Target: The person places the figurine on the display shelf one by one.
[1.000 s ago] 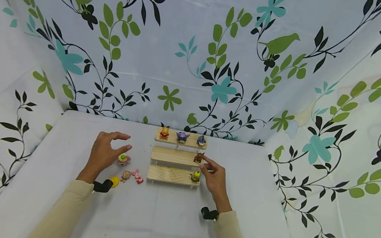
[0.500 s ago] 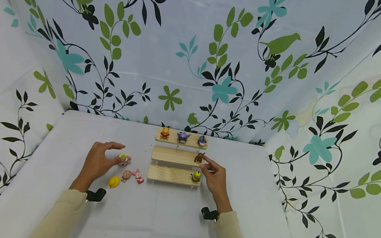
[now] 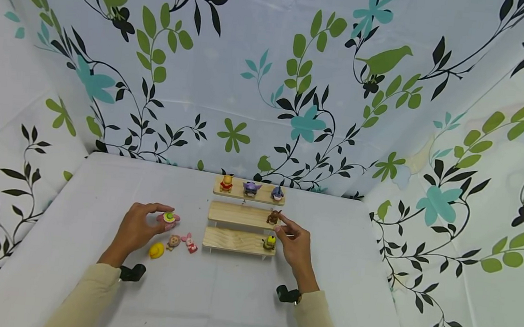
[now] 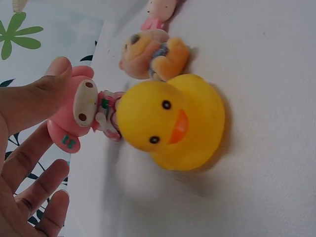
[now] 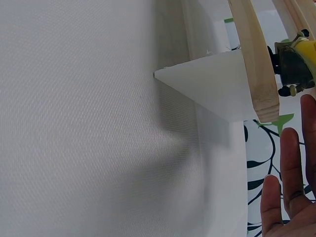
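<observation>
My left hand point(image 3: 136, 230) pinches a pink rabbit-eared figurine point(image 4: 85, 104) by its head between thumb and forefinger, the other fingers spread below. Close by on the table are a yellow rubber duck point(image 4: 173, 121), a small bear figurine point(image 4: 158, 53) and a pink-and-white figurine point(image 3: 189, 243). At the right end of the middle tier of a wooden shelf point(image 3: 239, 214), my right hand point(image 3: 296, 244) holds a small brown figurine point(image 3: 273, 216) with thumb and forefinger. Just below, a green figurine with a yellow top point(image 3: 269, 242) stands on the lowest tier, also seen in the right wrist view.
On the shelf's top tier stand a red-and-yellow bear figurine point(image 3: 226, 182), a purple figurine point(image 3: 251, 188) and a dark blue figurine point(image 3: 277, 193). A white cloth covers the table point(image 3: 231, 301). Behind it hangs a leaf-patterned curtain point(image 3: 232, 78).
My left hand has moved down and back a little and its thumb and forefinger have closed on the pink figurine. The duck is now uncovered in the head view. My right hand stays in place.
</observation>
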Tool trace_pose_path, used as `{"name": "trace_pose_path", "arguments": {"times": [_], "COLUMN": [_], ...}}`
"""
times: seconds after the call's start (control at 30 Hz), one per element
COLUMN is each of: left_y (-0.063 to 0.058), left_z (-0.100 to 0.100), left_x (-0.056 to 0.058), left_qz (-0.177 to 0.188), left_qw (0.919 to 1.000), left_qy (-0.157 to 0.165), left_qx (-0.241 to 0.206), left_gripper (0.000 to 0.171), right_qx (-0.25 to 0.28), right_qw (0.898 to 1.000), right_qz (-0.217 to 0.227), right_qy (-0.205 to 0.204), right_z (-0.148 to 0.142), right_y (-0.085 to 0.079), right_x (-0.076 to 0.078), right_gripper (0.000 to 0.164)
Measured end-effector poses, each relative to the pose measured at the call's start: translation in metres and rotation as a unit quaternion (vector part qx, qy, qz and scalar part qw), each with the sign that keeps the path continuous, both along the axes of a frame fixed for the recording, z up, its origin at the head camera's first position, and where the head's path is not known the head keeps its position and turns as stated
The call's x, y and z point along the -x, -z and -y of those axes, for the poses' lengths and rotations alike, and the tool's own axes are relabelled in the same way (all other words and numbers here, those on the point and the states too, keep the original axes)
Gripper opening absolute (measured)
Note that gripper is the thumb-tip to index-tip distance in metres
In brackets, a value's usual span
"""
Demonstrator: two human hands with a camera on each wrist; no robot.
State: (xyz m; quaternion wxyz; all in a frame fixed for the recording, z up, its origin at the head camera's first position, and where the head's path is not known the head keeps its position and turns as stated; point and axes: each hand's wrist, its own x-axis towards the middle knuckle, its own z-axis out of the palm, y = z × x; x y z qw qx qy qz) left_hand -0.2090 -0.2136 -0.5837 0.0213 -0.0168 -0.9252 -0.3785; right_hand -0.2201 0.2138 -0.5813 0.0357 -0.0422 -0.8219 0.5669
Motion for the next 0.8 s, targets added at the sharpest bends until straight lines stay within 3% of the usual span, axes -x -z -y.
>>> {"name": "trace_pose_path", "arguments": {"times": [0.43,0.8], "left_y": [0.013,0.008], "left_z": [-0.002,-0.007], "left_x": [0.005,0.004], "left_qz": [-0.004,-0.004], "left_qw": [0.9999,0.9995], "left_qy": [-0.008,-0.022], "left_qx": [-0.011,-0.02], "left_gripper": [0.05,0.041], "right_qx": [0.018,0.023], "right_qw": [1.0,1.0], "right_qz": [-0.007,-0.002], "right_qy": [-0.003,0.011], "right_z": [0.001,0.003], "right_y": [-0.003,-0.003], "right_x": [-0.002,-0.002], "right_gripper": [0.036,0.04]}}
